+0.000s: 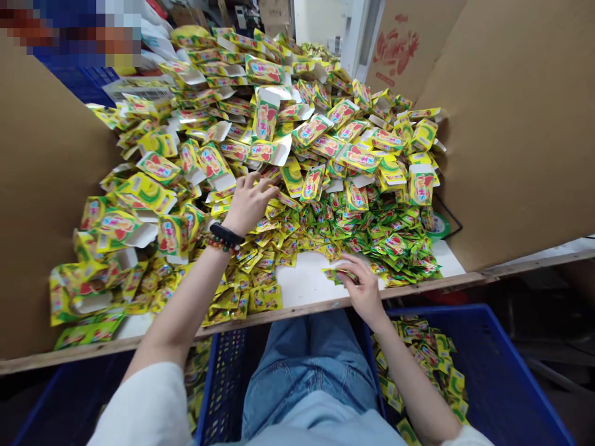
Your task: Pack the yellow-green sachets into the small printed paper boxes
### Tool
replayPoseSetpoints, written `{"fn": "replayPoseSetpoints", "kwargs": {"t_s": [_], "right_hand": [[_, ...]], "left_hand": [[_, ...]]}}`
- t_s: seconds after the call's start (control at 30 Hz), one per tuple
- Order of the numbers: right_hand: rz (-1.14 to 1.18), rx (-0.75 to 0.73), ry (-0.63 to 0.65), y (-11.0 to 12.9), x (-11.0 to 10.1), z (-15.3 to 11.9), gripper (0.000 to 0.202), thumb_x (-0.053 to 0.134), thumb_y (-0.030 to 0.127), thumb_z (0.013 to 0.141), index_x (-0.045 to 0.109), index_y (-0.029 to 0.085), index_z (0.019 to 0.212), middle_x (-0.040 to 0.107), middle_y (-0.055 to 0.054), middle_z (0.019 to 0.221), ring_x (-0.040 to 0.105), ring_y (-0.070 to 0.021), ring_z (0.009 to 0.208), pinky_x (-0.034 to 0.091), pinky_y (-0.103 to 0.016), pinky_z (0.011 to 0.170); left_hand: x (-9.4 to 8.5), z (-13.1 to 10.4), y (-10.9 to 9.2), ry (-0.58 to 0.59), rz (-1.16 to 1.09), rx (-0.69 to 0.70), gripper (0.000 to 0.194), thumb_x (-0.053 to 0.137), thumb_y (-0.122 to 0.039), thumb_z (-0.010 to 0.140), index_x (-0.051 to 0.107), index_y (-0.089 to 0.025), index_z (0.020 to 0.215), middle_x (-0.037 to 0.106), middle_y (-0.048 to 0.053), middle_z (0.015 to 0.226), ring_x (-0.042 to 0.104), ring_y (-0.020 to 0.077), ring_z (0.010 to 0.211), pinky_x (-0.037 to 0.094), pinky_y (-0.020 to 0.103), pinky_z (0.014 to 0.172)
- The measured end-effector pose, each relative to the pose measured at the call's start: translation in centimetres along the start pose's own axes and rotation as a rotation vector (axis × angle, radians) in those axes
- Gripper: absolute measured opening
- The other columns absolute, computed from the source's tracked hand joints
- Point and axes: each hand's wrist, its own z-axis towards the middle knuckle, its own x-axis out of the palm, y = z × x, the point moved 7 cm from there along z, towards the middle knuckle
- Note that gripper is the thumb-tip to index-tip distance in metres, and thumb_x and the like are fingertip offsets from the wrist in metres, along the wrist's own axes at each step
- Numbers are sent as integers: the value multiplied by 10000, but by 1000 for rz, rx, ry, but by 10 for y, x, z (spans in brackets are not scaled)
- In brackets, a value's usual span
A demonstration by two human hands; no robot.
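Observation:
My left hand (250, 201), with a dark band and beads at the wrist, reaches into the lower edge of a heap of yellow boxes (218, 162). Its fingers are bent and apart over a box; no firm hold shows. Low over the white tabletop (302, 282), my right hand (361, 288) pinches small yellow-green packets (333, 274) between thumb and fingers. Yellow packets (267, 248) lie loose between the hands, and green packets (395, 241) are piled just right of my right hand.
Cardboard walls (506, 142) flank the heap. Below the wooden table edge (325, 305) stand blue crates, the right crate (502, 378) holding yellow packets. A blurred, pixelated area covers the upper left. A black wire frame and green round object lie at the right.

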Motion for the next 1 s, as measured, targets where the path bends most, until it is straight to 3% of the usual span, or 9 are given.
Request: {"fn": "replayPoseSetpoints", "kwargs": {"t_s": [0.1,0.23,0.33,0.43,0.5,0.57,0.67,0.73,1.0], "right_hand": [[-161,-145,103,22,32,21,226,515,238,934,731,262,998,534,-91,1439,692,-192,893,552,-369,916],[-290,-241,165,32,68,29,292,431,212,972,715,237,1036,585,-124,1368,650,-254,1120,518,-404,990],[-273,-289,149,32,84,10,323,393,196,979,704,208,1066,630,-151,1275,616,-264,1195,525,-398,990],[-213,-316,229,29,91,-20,334,389,163,963,693,214,1090,628,-143,1285,616,-255,1196,529,-390,995],[-156,-279,301,26,83,-33,312,410,158,951,697,227,1051,637,-125,1276,625,-250,1177,535,-392,981],[-66,-151,229,23,59,-33,229,476,186,937,694,235,988,684,-100,1160,663,-236,1079,560,-377,910],[131,62,-43,24,16,-19,90,610,253,884,670,248,950,704,-35,918,678,-195,880,568,-326,778],[249,101,-85,32,7,-9,89,656,286,847,663,250,928,696,-16,875,664,-182,847,553,-312,764],[-54,139,256,43,18,6,95,600,294,860,653,220,884,656,-2,819,589,-168,742,453,-270,660]], "left_hand": [[-5,-29,-44,40,-155,34,223,557,-154,868,675,-133,1055,651,52,1080,388,300,1381,120,686,1145],[1,-85,-87,-104,-360,-62,183,674,-219,826,693,-249,1005,630,73,1171,465,290,1335,214,569,1211],[20,-129,-93,-382,-393,-308,554,718,-384,814,512,-246,1310,443,141,1427,376,302,1406,308,503,1183],[57,-159,-88,-476,-682,-501,716,641,-481,861,288,-264,1445,482,162,1380,596,242,1180,520,380,964],[68,-172,-81,-541,-735,-598,619,614,-465,878,349,-241,1390,601,107,1181,656,186,971,540,339,877],[69,-182,-74,-550,-601,-654,553,685,-442,816,470,-207,1269,637,47,1002,643,165,848,536,319,819],[72,-184,-77,-376,-360,-588,508,770,-359,709,571,-194,1145,664,38,978,643,190,849,529,320,774],[79,-183,-88,-266,-295,-492,499,762,-282,687,589,-199,1147,682,55,1043,654,218,919,530,336,800],[96,-191,-116,-197,-195,-418,510,706,-163,656,594,-198,1152,700,45,979,667,231,888,538,336,766]]}}
